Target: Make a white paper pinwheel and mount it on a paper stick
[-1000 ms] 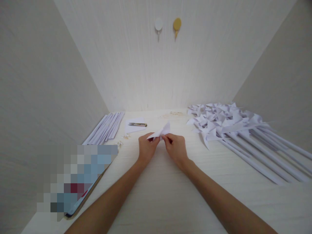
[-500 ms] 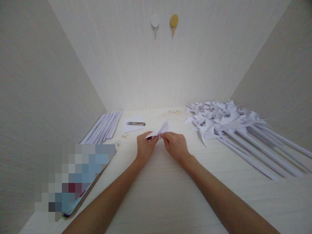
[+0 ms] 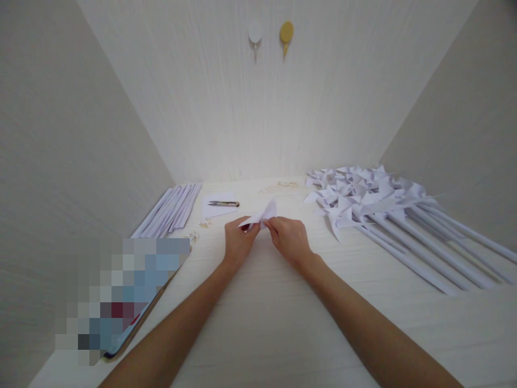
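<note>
A folded white paper pinwheel [image 3: 264, 212] is held above the middle of the white table, one pointed blade sticking up. My left hand [image 3: 239, 240] is closed on its left side, the fingers partly hidden under the paper. Pinching its lower right part near the centre is my right hand [image 3: 288, 236]; its fingertips almost meet the left ones. Beyond my left hand, thread snips [image 3: 223, 203] lie on a white paper sheet [image 3: 210, 212].
Finished paper pinwheels [image 3: 351, 194] on rolled paper sticks [image 3: 420, 248] are heaped at the right. Rolled paper tubes [image 3: 172, 207] lie at the left, behind a blurred-out flat object [image 3: 133, 302]. Two hooks, one white [image 3: 254, 33], one gold [image 3: 286, 33], are on the back wall.
The view has shifted very slightly. Both hands keep their grip on the paper pinwheel, with hardly any movement of the fingers.
</note>
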{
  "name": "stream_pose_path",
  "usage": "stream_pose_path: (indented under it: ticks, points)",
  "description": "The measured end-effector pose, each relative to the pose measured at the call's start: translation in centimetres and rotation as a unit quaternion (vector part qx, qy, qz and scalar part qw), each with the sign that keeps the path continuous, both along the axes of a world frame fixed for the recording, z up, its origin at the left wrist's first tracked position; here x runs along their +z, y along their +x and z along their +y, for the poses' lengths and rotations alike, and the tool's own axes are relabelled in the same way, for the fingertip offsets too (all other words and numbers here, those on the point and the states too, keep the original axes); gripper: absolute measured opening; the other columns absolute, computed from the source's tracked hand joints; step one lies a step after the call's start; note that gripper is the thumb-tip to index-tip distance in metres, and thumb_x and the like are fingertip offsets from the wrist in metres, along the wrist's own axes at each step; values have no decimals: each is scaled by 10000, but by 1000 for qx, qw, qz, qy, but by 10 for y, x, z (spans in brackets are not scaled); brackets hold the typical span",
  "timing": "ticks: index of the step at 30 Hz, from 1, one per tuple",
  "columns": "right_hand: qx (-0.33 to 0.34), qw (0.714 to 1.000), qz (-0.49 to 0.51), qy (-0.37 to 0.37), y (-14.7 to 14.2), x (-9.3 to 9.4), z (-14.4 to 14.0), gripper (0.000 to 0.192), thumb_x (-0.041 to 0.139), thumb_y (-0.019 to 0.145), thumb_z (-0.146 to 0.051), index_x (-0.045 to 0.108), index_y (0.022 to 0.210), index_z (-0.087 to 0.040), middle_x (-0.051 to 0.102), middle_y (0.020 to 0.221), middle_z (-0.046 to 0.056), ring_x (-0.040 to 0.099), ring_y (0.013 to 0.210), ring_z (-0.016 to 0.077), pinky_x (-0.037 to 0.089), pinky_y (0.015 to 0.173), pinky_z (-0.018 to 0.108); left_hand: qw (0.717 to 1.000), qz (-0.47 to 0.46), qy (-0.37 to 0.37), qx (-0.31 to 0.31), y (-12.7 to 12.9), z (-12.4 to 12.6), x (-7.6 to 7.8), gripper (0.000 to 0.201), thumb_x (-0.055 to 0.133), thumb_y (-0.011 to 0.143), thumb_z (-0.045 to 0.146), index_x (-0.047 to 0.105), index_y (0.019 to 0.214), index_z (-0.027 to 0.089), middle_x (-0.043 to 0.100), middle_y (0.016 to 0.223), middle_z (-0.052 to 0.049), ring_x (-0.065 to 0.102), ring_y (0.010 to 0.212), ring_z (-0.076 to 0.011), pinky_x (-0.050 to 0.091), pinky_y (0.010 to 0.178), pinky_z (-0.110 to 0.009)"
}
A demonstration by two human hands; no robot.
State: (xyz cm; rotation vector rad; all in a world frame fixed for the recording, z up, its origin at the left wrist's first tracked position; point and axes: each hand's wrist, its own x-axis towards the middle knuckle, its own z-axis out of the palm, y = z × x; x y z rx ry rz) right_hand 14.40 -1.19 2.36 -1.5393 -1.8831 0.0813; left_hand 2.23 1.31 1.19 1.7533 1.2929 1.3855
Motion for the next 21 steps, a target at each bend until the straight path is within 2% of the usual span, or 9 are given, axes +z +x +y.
stream_pose_path:
  ticks: [1, 3, 4, 6, 8, 12, 17, 19, 21]
  points:
    - [-4, 1000, 17, -10, 0, 0, 1, 254, 471, 772, -218, 577, 551, -152, 614, 570, 59, 524, 524, 133, 297, 493, 239, 1000, 3, 2, -2, 0, 0, 0, 159, 545, 638, 228, 647, 584, 119, 560, 499, 14, 447, 476, -90, 348, 470, -201]
    - [-9, 989, 136, -63, -1, -3, 4, 270, 503, 744, -247, 552, 496, -153, 542, 448, 19, 478, 441, 115, 286, 455, 233, 1000, 9, 11, -9, -1, 0, 0, 146, 540, 638, 207, 656, 606, 125, 578, 518, 12, 460, 488, -91, 353, 479, -198]
    - [-7, 970, 220, -103, -3, -5, 6, 268, 512, 729, -256, 543, 482, -155, 485, 386, -9, 439, 387, 103, 276, 426, 229, 1000, 12, 18, -11, -1, 0, 0, 140, 540, 635, 198, 659, 613, 128, 586, 527, 11, 466, 494, -92, 355, 482, -196]
    - [9, 910, 379, -169, -7, -9, 7, 255, 509, 710, -275, 537, 485, -158, 396, 321, -53, 360, 306, 80, 248, 370, 219, 999, 16, 27, -11, -1, 0, 0, 133, 543, 634, 192, 659, 614, 132, 595, 536, 9, 469, 498, -91, 355, 481, -193]
    - [15, 857, 481, -186, -12, -11, 7, 233, 529, 681, -293, 539, 492, -156, 383, 312, -69, 325, 279, 64, 223, 340, 210, 1000, 12, 26, -6, -1, -1, 0, 140, 542, 645, 206, 653, 601, 134, 594, 537, 8, 469, 496, -91, 356, 478, -192]
    - [6, 793, 577, -196, -20, -7, 3, 212, 579, 636, -292, 543, 487, -146, 392, 308, -74, 318, 276, 44, 195, 323, 196, 1000, 2, 20, 14, 1, -2, 2, 172, 548, 655, 234, 622, 538, 133, 563, 491, 17, 447, 472, -84, 345, 457, -188]
    - [49, 699, 654, -285, -19, -1, 3, 182, 565, 645, -252, 532, 510, -134, 358, 327, -94, 280, 275, 20, 142, 317, 183, 999, -16, 32, 8, 2, -4, 3, 135, 556, 643, 210, 633, 565, 132, 597, 528, 10, 485, 502, -89, 373, 493, -189]
    - [72, 706, 642, -289, -17, -3, 5, 184, 550, 663, -262, 523, 527, -140, 363, 336, -94, 288, 280, 23, 153, 322, 182, 999, -12, 38, 8, 1, -2, 2, 139, 553, 645, 208, 631, 558, 133, 595, 527, 11, 483, 504, -90, 374, 497, -190]
    - [87, 762, 587, -258, -12, -7, 7, 199, 523, 692, -271, 510, 534, -151, 384, 336, -87, 320, 287, 37, 194, 334, 184, 999, -2, 38, 10, -1, -1, 0, 147, 550, 647, 211, 630, 551, 133, 584, 513, 15, 462, 486, -85, 359, 477, -189]
